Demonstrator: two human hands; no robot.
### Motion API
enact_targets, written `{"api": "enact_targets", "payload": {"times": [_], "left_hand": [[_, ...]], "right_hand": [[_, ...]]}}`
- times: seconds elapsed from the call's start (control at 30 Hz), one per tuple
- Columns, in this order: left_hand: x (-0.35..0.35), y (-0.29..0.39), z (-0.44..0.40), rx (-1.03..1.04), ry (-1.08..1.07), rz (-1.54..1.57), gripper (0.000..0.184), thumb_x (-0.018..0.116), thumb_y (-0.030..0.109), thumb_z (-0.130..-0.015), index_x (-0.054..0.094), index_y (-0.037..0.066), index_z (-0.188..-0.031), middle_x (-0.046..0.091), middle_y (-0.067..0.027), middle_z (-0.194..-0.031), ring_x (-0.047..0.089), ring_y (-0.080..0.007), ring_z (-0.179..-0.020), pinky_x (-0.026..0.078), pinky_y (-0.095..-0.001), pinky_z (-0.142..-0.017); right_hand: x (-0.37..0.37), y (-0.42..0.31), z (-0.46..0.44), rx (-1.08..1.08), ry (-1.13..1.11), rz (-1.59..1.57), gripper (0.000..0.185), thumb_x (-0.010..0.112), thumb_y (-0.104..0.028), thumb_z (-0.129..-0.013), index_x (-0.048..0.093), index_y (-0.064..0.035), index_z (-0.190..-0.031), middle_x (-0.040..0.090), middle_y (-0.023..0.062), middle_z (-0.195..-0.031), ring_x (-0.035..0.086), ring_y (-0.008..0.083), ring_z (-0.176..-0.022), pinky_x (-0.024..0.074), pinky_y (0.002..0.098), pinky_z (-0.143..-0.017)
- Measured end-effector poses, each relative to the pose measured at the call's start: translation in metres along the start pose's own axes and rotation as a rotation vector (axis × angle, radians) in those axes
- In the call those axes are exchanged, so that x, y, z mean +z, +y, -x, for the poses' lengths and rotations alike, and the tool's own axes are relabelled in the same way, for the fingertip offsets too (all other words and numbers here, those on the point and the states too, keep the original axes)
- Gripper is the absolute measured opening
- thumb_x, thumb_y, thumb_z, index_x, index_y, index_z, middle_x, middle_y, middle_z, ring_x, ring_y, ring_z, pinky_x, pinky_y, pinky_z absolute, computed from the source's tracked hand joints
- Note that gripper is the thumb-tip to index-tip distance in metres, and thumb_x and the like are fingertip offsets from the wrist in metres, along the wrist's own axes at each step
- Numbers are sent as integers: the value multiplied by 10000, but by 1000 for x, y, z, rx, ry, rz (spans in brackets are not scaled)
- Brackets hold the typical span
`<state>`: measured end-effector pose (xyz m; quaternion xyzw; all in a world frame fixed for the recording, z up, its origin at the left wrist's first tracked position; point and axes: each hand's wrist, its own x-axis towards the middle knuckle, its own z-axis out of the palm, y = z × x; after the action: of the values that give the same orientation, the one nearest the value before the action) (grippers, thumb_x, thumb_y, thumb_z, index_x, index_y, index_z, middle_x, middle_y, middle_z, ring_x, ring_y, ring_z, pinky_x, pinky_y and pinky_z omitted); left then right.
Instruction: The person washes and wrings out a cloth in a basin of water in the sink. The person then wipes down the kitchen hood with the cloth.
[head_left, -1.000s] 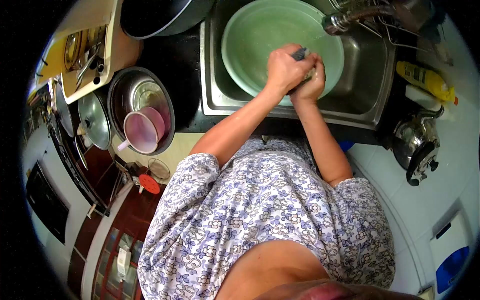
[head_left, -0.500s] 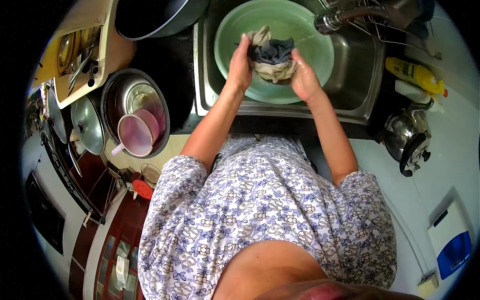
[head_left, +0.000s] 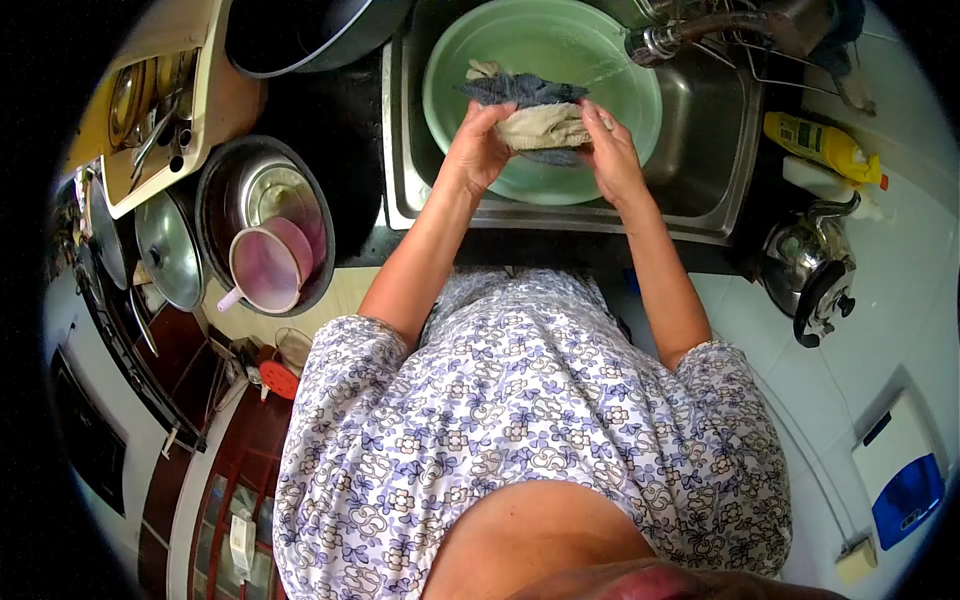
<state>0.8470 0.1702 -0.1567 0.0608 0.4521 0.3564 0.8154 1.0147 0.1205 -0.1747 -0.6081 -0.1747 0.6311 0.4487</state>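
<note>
Between my two hands, over a green basin of water, is a bunched wet cloth with pale beige and dark grey-blue parts. My left hand grips its left end, thumb on top. My right hand closes on the right end, fingers curled around it. The dark part drapes along the far side, and some of it shows below the beige roll. The basin sits in a steel sink. A thin stream of water runs into it from the faucet.
Left of the sink stand a large dark pot, a bowl holding a pink dipper, a pot lid and a utensil rack. To the right are a yellow bottle and a steel kettle.
The cloth has gone from a rounded bundle to a longer, flatter roll stretched between my hands. My fingers have closed further around its ends.
</note>
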Motion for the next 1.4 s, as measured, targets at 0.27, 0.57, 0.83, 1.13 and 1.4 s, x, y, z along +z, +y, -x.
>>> {"api": "enact_targets", "payload": {"times": [0.27,0.57,0.83,1.13,1.4], "left_hand": [[-10,6,-5,135,-151,-21,593,435,-42,-563,408,23,-1151,520,-94,-1066,518,-251,-995,401,-357,-884],[-17,19,-10,148,-201,-150,470,434,-86,-599,465,-2,-1061,531,-91,-1058,533,-212,-938,402,-310,-850],[-33,29,-20,140,-78,-175,516,394,-148,-581,475,14,-1065,553,-79,-911,557,-220,-823,479,-310,-707],[-20,44,-10,175,-45,-106,448,441,-66,-585,508,4,-1023,569,-92,-890,572,-221,-807,489,-340,-727],[4,48,-2,425,-58,-787,290,605,58,-754,564,17,-1039,621,-51,-878,572,-136,-789,452,-271,-719]], "right_hand": [[4,-24,15,25,-198,-37,604,529,-432,-836,387,-20,-1256,462,93,-1216,403,195,-1145,267,330,-973],[2,-23,1,28,-48,-112,443,576,-223,-820,440,-20,-1189,512,99,-1138,491,201,-1043,382,353,-874],[-23,-25,10,162,70,-788,301,546,-211,-840,520,-64,-1101,561,75,-1078,515,250,-1011,408,403,-853],[-45,-30,17,47,173,-674,320,533,-278,-852,541,-38,-1064,575,102,-1055,534,247,-980,419,396,-835],[-50,-48,16,-30,71,-440,373,576,-275,-830,509,-34,-1106,561,92,-1056,520,216,-994,404,359,-845]]}}
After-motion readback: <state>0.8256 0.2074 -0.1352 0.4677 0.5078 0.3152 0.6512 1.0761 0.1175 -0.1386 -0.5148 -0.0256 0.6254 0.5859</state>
